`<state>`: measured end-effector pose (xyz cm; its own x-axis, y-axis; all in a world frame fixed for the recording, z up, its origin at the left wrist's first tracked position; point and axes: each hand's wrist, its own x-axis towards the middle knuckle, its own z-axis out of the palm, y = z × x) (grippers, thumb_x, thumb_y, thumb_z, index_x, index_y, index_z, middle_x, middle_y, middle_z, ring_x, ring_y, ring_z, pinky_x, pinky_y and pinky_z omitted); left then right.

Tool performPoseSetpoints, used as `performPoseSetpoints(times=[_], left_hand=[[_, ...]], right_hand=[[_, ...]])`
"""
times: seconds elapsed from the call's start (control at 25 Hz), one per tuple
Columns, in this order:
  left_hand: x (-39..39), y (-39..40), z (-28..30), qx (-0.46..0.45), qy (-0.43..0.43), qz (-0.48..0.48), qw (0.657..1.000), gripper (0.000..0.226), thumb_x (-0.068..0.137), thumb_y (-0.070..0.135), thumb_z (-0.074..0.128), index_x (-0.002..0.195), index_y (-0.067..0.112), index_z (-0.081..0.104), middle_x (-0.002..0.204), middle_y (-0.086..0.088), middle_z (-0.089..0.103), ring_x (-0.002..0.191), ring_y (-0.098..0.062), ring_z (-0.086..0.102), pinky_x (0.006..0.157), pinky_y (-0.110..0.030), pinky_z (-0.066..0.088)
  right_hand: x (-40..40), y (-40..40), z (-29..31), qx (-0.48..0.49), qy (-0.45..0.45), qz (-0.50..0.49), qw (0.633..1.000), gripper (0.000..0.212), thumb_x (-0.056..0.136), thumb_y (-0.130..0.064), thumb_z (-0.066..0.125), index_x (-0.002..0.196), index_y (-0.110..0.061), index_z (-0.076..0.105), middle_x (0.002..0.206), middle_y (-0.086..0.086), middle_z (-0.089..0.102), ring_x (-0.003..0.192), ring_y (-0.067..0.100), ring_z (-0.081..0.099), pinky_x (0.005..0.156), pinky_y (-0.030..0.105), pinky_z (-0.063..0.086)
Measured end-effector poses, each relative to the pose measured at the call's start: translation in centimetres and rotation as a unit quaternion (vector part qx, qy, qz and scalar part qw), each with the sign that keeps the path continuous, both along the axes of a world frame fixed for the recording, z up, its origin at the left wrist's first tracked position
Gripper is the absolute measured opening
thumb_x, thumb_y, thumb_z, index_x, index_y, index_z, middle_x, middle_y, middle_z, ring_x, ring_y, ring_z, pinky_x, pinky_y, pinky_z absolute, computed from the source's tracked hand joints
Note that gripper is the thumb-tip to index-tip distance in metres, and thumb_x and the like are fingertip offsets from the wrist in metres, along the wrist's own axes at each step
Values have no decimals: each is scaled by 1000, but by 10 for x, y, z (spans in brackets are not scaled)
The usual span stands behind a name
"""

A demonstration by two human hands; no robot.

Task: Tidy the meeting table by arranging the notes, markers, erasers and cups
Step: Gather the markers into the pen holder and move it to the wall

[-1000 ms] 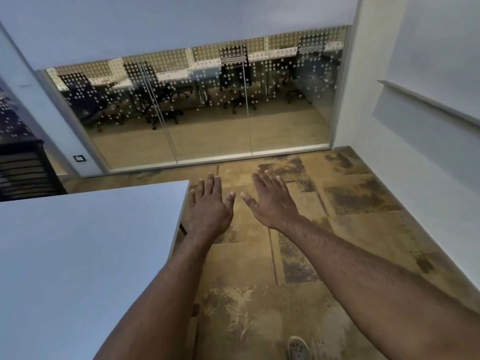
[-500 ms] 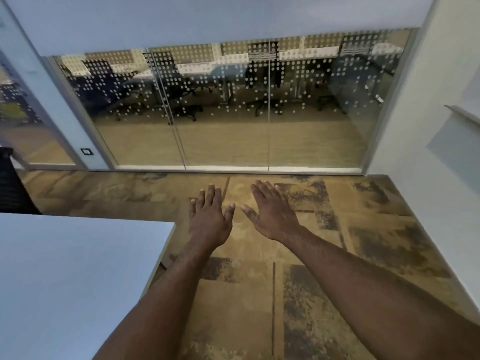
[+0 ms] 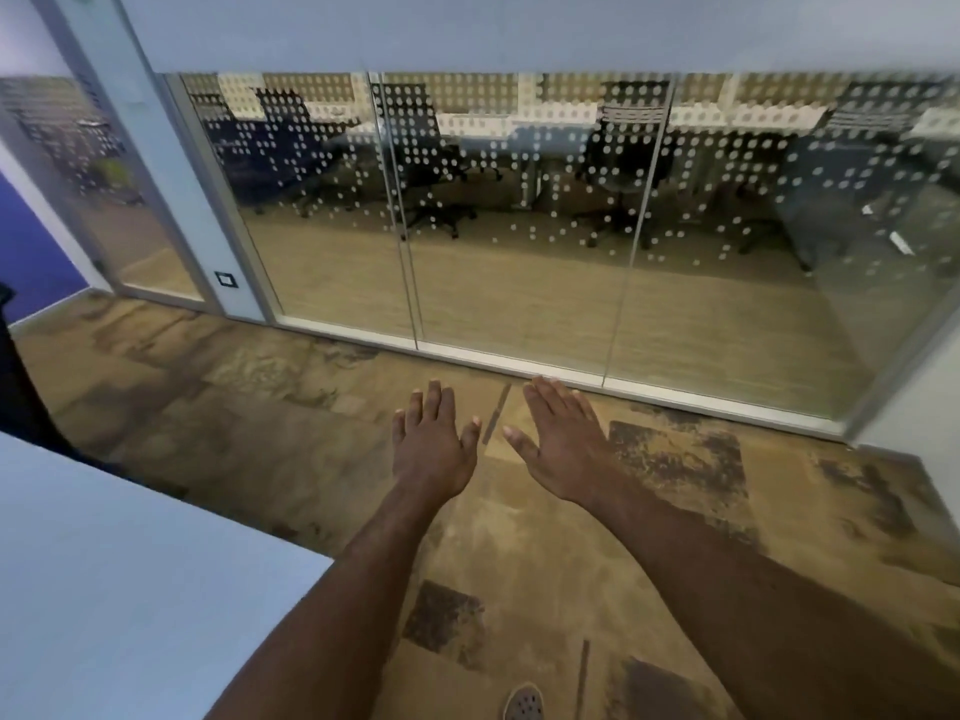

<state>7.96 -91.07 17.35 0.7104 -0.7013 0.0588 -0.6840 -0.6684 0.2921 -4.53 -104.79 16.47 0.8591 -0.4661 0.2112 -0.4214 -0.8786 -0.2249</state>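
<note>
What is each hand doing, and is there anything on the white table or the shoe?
Left bare hand: open, fingers spread, holding nothing.
Right bare hand: open, flat, holding nothing.
White meeting table: visible part bare.
Perforated light shoe: on the brown patterned carpet.

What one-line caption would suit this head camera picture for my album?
Two empty hands, left hand and right hand, spread flat above patterned carpet, beside a white table, facing a dotted glass wall.

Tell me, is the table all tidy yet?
Can't tell. The white table shows only a bare corner, with no notes, markers, erasers or cups in view. In hand: nothing; the left hand and right hand are open over the carpet. What's left isn't visible.
</note>
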Motion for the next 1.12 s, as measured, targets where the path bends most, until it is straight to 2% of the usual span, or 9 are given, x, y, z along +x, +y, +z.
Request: performPoseSetpoints(times=[0.12, 0.24, 0.32, 0.36, 0.64, 0.84, 1.12], left_hand=[[79, -64, -1, -16, 5, 23, 1000, 66, 101, 51, 22, 156, 15, 10, 165, -3, 0, 151, -25, -3, 121, -47, 2], [130, -92, 5, -11, 6, 41, 999, 67, 101, 51, 22, 156, 16, 9, 165, -2, -1, 151, -24, -4, 120, -46, 0], [177, -104, -5, -21, 5, 73, 997, 67, 101, 52, 22, 156, 16, 9, 165, -2, -1, 151, -24, -4, 120, -46, -1], [180, -106, -4, -12, 7, 74, 997, 68, 100, 53, 22, 156, 16, 9, 165, -1, -1, 151, -24, -4, 120, -45, -1], [343, -120, -36, 18, 15, 222, 975, 70, 100, 55, 22, 156, 16, 8, 165, -3, -1, 151, -25, -6, 120, -44, -5], [455, -115, -20, 25, -15, 354, 935, 71, 98, 58, 16, 156, 18, 7, 165, 0, -2, 151, -22, -6, 117, -39, -8], [585, -66, -23, 31, -8, 484, 875, 71, 98, 58, 16, 156, 18, 9, 165, 1, -1, 151, -21, -4, 120, -41, -4]], right_hand=[[85, -63, 3, -5, 3, 25, 1000, 84, 88, -69, 3, 153, -17, 12, 163, 2, 7, 150, 17, 0, 120, 38, -1], [142, -99, 7, 2, 7, 43, 999, 81, 90, -68, 7, 153, -17, 13, 163, 1, 8, 150, 17, 1, 121, 38, 1], [202, -119, -4, 3, 4, 78, 997, 77, 93, -65, 13, 153, -17, 14, 163, 2, 8, 150, 17, 1, 121, 38, 0], [204, -121, -4, 2, 0, 83, 997, 75, 94, -64, 15, 153, -17, 14, 163, 2, 7, 150, 17, 2, 121, 38, 0], [423, -166, -29, 11, 14, 218, 976, 75, 94, -64, 17, 152, -17, 17, 163, 3, 12, 149, 18, 7, 121, 39, 4], [576, -190, -21, 24, 21, 319, 947, 79, 91, -67, 12, 152, -17, 19, 162, 3, 14, 150, 19, 7, 121, 40, 4], [766, -136, -28, 36, 26, 439, 897, 87, 87, -71, 7, 151, -15, 20, 161, 4, 18, 149, 18, 9, 119, 40, 3]])
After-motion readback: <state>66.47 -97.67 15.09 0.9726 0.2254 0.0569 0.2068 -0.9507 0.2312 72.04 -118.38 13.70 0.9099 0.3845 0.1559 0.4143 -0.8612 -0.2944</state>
